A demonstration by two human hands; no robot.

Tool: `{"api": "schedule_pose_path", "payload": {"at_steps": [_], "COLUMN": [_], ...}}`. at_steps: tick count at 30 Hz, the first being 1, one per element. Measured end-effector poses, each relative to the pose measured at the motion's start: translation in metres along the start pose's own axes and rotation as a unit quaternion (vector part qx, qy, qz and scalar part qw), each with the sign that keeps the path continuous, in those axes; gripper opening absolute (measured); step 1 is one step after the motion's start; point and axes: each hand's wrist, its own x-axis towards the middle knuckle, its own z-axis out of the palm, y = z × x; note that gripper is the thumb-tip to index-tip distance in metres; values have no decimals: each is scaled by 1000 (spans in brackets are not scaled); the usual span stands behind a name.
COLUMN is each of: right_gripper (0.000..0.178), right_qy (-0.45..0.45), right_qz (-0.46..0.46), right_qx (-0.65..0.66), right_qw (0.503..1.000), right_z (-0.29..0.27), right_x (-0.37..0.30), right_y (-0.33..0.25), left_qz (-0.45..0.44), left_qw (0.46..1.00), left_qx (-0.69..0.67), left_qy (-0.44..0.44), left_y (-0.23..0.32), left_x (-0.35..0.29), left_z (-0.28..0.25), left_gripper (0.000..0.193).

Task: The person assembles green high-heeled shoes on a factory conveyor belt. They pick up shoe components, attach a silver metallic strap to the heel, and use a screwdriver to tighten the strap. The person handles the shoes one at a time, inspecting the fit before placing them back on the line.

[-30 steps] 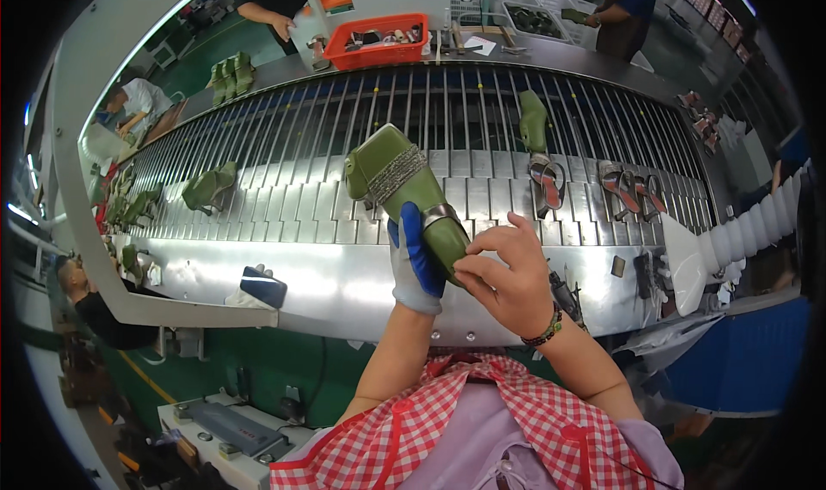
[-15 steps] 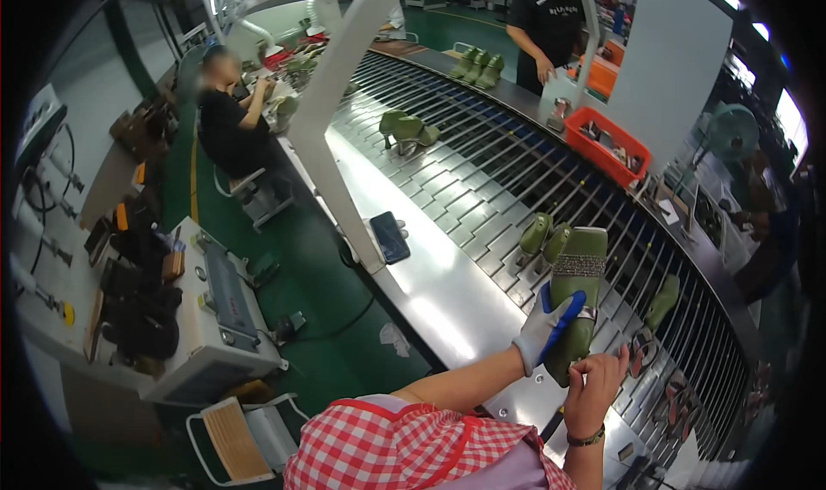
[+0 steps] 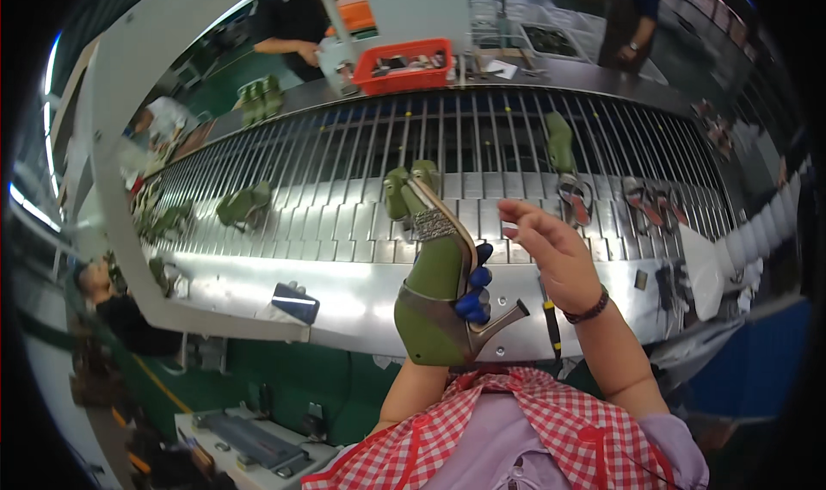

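Bin (image 3: 404, 83): red plastic, beyond silver slatted-metal conveyor (image 3: 335, 223)
Floor (image 3: 258, 361): green, below conveyor
Left hand (image 3: 476, 294): gloved fingers gripping green heeled shoe (image 3: 437, 271)
Right hand (image 3: 557, 262): bare, fingers parted

Head view: left fisheye of a head-worn pair, looking down and forward over the wearer's checked apron (image 3: 564, 412) at the lower edge. Left hand (image 3: 472, 304) and right hand (image 3: 561, 262) lie at close range near mid-frame. Slatted conveyor (image 3: 331, 210) crosses beyond; far bench (image 3: 594, 79) farther off, toward the top; straight edges bow near the rim.
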Motion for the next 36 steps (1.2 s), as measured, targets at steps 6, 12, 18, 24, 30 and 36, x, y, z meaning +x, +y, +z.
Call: {"api": "schedule_pose_path", "payload": {"at_steps": [6, 12, 18, 24, 30, 36], "right_gripper": [16, 29, 66, 56, 57, 78], "right_qy": [5, 31, -108, -28, -29, 120], "right_qz": [14, 59, 62, 144, -118, 13], "right_qx": [51, 87, 161, 147, -269, -74], "right_qw": [999, 994, 979, 978, 955, 990], "right_z": [-7, -6, -17, -13, -19, -12], "right_x": [2, -3, -10, -3, -31, -52], "right_y": [-8, 2, 4, 4, 3, 56], "left_qz": [-113, -145, -159, -141, 63, 297], "left_qw": [987, 983, 982, 989, 983, 857], "left_qx": [-26, -25, -20, 7, 39, 399], "left_qy": [-111, -112, -97, -54, -166, -138], "left_y": [-35, -44, -46, -36, 5, -16], "left_x": [9, 13, 13, 13, 37, 45], "left_z": [0, 5, 3, 6, -23, 19], "left_gripper": [62, 63, 64, 65, 65, 60]}}
